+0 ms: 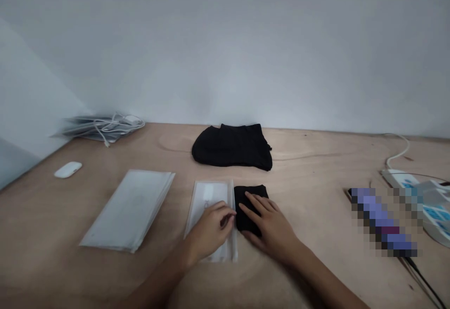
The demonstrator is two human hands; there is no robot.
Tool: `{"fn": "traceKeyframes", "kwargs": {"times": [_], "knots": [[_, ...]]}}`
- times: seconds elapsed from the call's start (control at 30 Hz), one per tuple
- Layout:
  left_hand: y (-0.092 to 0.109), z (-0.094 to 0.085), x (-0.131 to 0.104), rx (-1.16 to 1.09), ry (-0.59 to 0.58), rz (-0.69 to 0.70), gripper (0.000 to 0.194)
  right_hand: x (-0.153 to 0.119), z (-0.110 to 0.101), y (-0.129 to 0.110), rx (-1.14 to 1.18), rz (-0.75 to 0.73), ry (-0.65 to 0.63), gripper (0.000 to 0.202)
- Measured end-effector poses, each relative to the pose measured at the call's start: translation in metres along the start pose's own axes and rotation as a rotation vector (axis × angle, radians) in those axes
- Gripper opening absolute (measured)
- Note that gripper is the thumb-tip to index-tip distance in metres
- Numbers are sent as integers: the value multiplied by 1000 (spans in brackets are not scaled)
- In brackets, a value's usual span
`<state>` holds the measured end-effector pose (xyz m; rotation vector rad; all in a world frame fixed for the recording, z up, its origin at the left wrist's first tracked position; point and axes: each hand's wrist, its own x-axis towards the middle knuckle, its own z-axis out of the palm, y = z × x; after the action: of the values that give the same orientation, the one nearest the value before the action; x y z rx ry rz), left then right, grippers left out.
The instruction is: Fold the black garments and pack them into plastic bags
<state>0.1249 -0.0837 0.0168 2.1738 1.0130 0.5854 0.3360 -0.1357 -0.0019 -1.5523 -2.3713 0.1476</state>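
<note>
A clear plastic bag [211, 192] with dark print lies flat in front of me. My left hand [213, 224] rests over it, thumb and forefinger pinched at its right edge, where a sealing strip runs. Against that edge lies a small folded black cloth [242, 224]. My right hand [267, 220] lies on this cloth with its fingers spread, covering its right part. Farther back, a larger piece of black fabric [232, 147] lies loosely folded, apart from both hands.
A stack of clear plastic bags [128, 210] lies to the left. Beyond it are a white oval case [68, 169] and a grey packet with white cables [105, 128]. On the right are a pixelated phone-like device [381, 224] with a cable and a white power strip [404, 177].
</note>
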Motion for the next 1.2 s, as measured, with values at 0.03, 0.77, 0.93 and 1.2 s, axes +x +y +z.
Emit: {"fn": "traceKeyframes", "kwargs": {"times": [0.03,0.77,0.93,1.2], "knots": [[-2,-4,-1,29,-23,58,28,1,-3,1,2,-18,-15,67],[-31,-2,2,194,50,181,26,-4,-8,-9,30,-153,-127,73],[-27,-7,0,183,29,212,28,13,-21,-9,141,-283,-265,61],[-26,-16,-2,257,64,199,27,33,24,-39,102,-146,-64,53]]}}
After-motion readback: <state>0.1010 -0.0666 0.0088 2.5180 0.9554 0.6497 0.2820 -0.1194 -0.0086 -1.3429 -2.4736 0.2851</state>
